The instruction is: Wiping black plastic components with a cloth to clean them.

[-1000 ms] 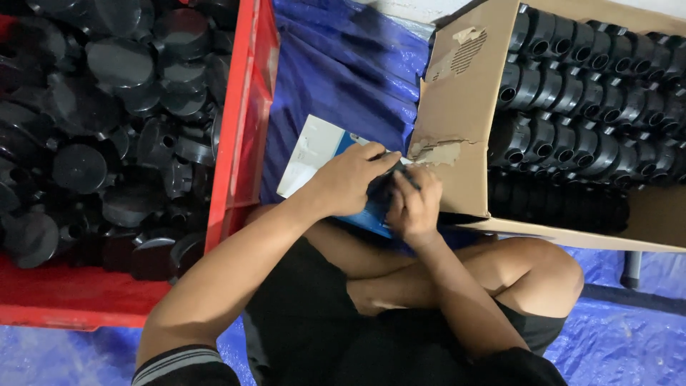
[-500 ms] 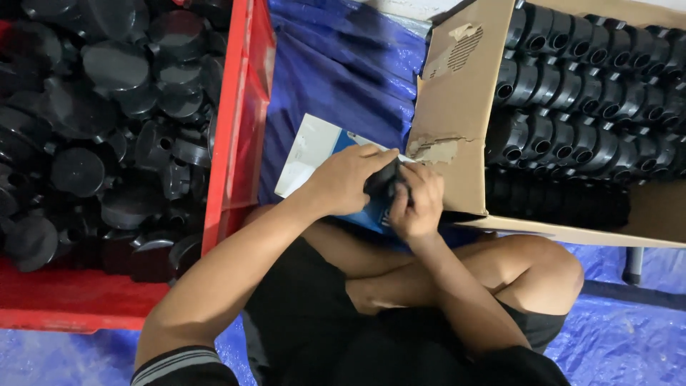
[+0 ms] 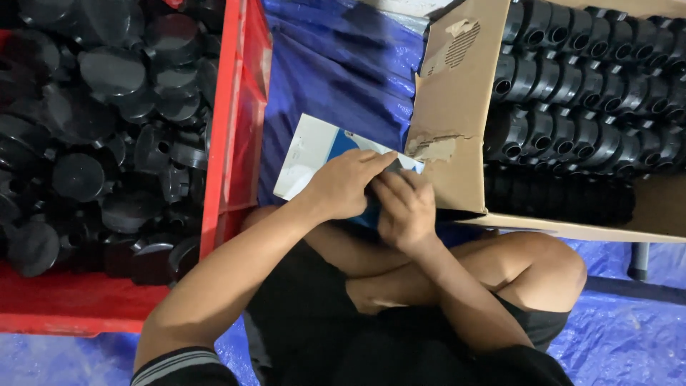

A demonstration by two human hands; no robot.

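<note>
I sit cross-legged with both hands pressed together above my lap. My left hand (image 3: 341, 187) and my right hand (image 3: 407, 209) close around a small black plastic part, which the fingers hide almost completely. Under the hands lies a flat white and blue packet (image 3: 312, 151) on the blue tarp (image 3: 336, 78). The hands are just in front of the torn flap of a cardboard box (image 3: 450, 129).
A red crate (image 3: 230, 143) on the left holds a heap of several loose black plastic parts (image 3: 93, 129). The cardboard box on the right holds neat rows of black parts (image 3: 572, 78). My bent knee (image 3: 543, 266) lies below the box.
The hands have closed tighter together, and the black part that showed between the fingers is now covered. The view has shifted slightly.
</note>
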